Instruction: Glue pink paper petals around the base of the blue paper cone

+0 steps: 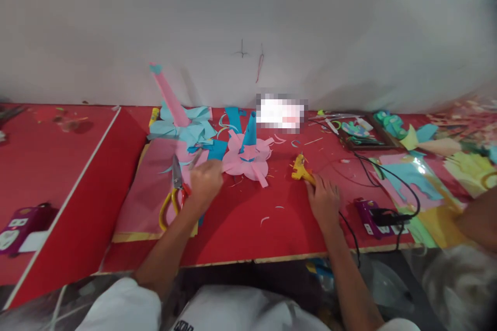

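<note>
My left hand (207, 183) is closed in a fist over the paper pile, and what it holds, if anything, is hidden. Beside it lie yellow-handled scissors (177, 176), and a metal blade (195, 159) shows at its knuckles. My right hand (325, 200) grips the handle of a yellow glue gun (300, 168) resting on the table. Between my hands stands a blue paper cone (250, 132) on a pink petal-shaped paper base (257, 169) with pink strips. Behind my left hand, a tall pink paper cone (173, 95) leans on a light-blue paper base (200, 132).
Pink sheets (143, 186) are stacked at left on the red table (267, 238). A purple power strip (368, 217) with black cables sits right of my arm. A framed tray (363, 139) and coloured paper scraps (421, 181) lie farther right, near another person's arm (479, 220). A white wall (217, 20) stands behind.
</note>
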Tool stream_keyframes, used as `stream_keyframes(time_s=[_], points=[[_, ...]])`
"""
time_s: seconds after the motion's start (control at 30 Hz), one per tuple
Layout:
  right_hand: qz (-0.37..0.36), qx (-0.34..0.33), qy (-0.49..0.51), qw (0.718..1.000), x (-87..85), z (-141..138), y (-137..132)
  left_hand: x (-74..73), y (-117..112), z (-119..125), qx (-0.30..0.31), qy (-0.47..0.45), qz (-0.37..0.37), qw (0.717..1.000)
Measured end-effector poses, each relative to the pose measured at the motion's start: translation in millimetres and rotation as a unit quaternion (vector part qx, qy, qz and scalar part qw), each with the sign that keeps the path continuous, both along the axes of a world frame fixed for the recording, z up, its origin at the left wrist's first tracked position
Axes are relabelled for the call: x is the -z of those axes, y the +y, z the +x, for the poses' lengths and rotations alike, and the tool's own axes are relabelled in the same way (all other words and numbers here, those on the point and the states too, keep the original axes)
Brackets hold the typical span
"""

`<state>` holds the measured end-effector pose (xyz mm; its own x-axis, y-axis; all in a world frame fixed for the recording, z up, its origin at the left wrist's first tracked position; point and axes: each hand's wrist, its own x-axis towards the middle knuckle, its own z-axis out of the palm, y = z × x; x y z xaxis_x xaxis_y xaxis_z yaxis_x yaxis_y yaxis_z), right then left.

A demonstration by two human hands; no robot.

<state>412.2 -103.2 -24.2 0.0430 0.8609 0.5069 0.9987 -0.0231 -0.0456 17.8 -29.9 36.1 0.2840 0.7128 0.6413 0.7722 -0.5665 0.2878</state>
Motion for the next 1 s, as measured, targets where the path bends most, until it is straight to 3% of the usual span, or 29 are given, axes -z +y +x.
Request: stream_keyframes(time_s=[0.07, 0.13, 0.2, 0.37, 0.5, 0.6, 0.7, 0.83, 1.0], points=[[-0.007, -0.012, -0.002, 1.000, -1.9, -1, 2, -13.6, 13, -23, -0.214, 0.067, -0.090, 0.970], [-0.017, -0.028, 0.001, 0.999, -3.6, -2, 3, -21.0, 20, -37, -0.286, 0.124, -0.149, 0.939], [-0.015, -0.044, 0.020, 0.999, -4.7, -1, 2, -20.9, 23, -42, -0.304, 0.163, -0.195, 0.918], [0.061, -0.070, 0.096, 0.991, -5.0, 2, -5, -8.8, 24, -38, -0.281, 0.212, -0.241, 0.904], [0.116, -0.073, 0.130, 0.982, -5.4, 1, -8, -10.2, 25, -35, -0.280, 0.163, -0.199, 0.925], [0.125, -0.118, 0.135, 0.976, -8.7, -7, -12, -15.5, 20, -26, -0.260, 0.096, -0.171, 0.946], [0.131, -0.200, 0.148, 0.960, -18.1, -32, -14, -18.6, 8, -8, -0.222, 0.031, -0.172, 0.959], [0.055, -0.327, 0.151, 0.931, -37.7, -89, -2, -18.4, -15, 27, -0.127, -0.042, -0.162, 0.978], [-0.015, -0.370, 0.142, 0.918, -47.0, -141, 35, -12.9, -41, 64, -0.023, -0.035, -0.151, 0.988]])
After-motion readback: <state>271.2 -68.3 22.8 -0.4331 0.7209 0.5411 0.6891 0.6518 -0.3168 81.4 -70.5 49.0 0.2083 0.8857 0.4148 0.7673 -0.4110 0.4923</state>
